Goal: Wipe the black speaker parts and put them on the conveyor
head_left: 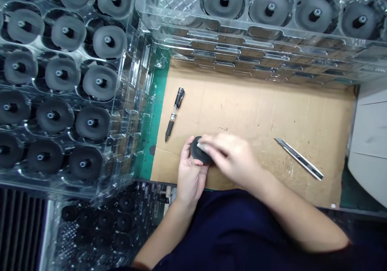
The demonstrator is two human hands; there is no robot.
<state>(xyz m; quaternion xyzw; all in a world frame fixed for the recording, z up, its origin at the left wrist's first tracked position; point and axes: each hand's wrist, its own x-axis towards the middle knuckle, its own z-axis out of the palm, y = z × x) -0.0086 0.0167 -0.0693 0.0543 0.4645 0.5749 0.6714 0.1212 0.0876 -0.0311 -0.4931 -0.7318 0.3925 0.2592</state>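
Observation:
Between my hands is a round black disc-shaped part [198, 153], of the same look as the parts in the trays. My left hand [191, 170] grips it by the edge, with fingers and thumb around its rim. My right hand [231, 152] is closed in a pinch over the disc's face. A small pale thing [200, 146] shows at those fingertips; whether it is a separate piece or the disc's stem I cannot tell. On the cardboard [229, 101] a black pen [174, 115] lies left of my hands, and a utility knife [299, 159] lies to the right.
Stacked clear plastic trays [121, 81] full of black stemmed discs stand at the left. Another tray stack [256, 35] runs along the back, one pocket [178, 0] without a disc. A lower tray [72, 238] with discs is at bottom left. A pale panel [369, 142] borders the right side.

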